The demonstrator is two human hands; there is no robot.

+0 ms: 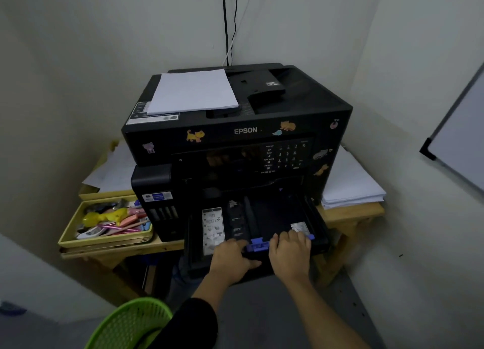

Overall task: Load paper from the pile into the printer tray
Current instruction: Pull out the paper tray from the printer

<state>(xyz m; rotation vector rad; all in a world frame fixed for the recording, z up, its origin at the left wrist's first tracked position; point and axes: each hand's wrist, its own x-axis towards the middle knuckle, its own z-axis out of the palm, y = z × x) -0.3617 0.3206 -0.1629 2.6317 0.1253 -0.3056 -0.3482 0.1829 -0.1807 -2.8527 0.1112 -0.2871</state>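
Note:
A black Epson printer [235,131] stands on a wooden table. Its paper tray [272,217] is pulled out at the bottom front and shows a dark bare floor with a blue guide clip [258,244] at the front edge. My left hand [230,259] grips the tray's front edge left of the clip. My right hand [289,251] grips the same edge to the right of it. A pile of white paper [192,92] lies on the printer's lid at the top left.
A yellow box [104,240] of pens and small items sits left of the printer. Another stack of white sheets [351,183] lies on the table to the right. A green mesh basket [131,322] stands on the floor at lower left. Walls close in behind.

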